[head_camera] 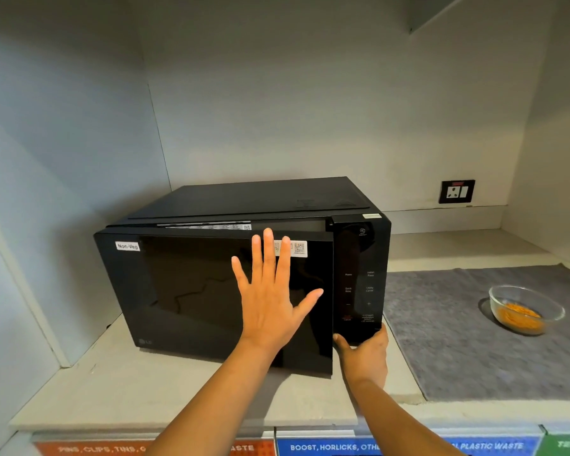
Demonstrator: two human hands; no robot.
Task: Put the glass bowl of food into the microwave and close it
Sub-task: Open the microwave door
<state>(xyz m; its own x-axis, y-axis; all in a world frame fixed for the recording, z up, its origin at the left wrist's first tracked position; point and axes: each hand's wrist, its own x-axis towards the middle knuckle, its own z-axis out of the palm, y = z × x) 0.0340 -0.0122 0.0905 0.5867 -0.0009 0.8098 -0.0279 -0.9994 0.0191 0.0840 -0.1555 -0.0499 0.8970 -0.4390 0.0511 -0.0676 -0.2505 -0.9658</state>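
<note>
A black microwave (191,291) stands on the pale counter, its door slightly ajar with a gap along the right edge. My left hand (270,291) lies flat on the door glass with the fingers spread. My right hand (364,355) grips the bottom corner of the microwave's control panel (357,284), thumb in the gap beside the door. The glass bowl of food (525,309), holding orange food, sits on a grey mat far right, apart from both hands.
The grey mat (458,340) covers the counter right of the microwave. A wall socket (457,191) is on the back wall. White walls close in the alcove on the left and right. Coloured waste-bin labels (336,447) run below the counter edge.
</note>
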